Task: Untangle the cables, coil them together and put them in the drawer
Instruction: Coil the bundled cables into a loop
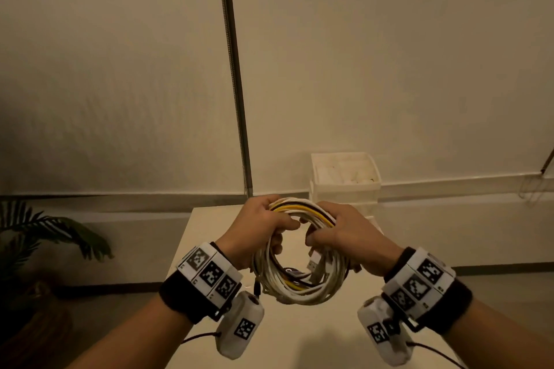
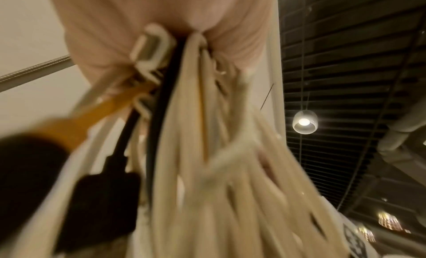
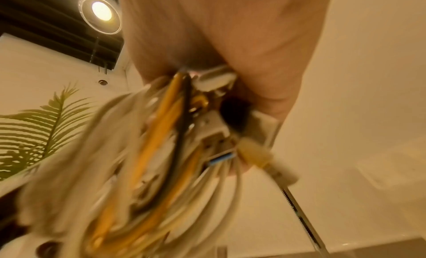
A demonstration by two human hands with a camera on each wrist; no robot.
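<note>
A round coil of cables [image 1: 299,284], mostly white with yellow and black strands, hangs in the air above the white table [image 1: 299,338]. My left hand [image 1: 263,225] grips the coil's upper left side and my right hand [image 1: 338,231] grips its upper right, fingers curled round the bundle. USB plugs [image 1: 313,263] stick out inside the ring. In the left wrist view the cables [image 2: 207,152] run blurred from my palm [image 2: 161,15], with a white plug [image 2: 149,46]. In the right wrist view the cables [image 3: 138,152] fan out below my palm [image 3: 219,34]. The white plastic drawer unit [image 1: 344,180] stands behind the hands.
A metal pole [image 1: 233,69] rises at the table's far edge against the wall. A potted palm [image 1: 45,234] stands on the floor to the left. The table's left edge runs down past my left wrist.
</note>
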